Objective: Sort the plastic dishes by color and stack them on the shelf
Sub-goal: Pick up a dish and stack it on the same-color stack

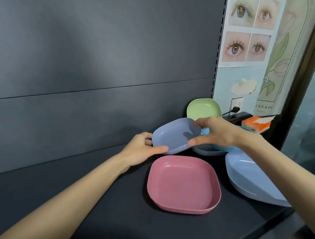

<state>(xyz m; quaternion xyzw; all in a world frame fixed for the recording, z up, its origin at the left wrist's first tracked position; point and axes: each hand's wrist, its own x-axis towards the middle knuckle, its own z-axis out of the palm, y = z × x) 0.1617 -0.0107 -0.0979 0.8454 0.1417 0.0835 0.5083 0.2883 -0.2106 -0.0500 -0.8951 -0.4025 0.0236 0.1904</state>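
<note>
the left hand (142,150) grips the left edge of the blue dish (174,137), which sits just behind the pink dish (183,185). the right hand (217,134) pinches its right edge. the other blue dish (245,176) lies off to the right, nearer the right hand.

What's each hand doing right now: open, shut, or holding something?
Left hand: grips the left rim of the blue dish.
Right hand: grips the right rim of the same dish.
</note>
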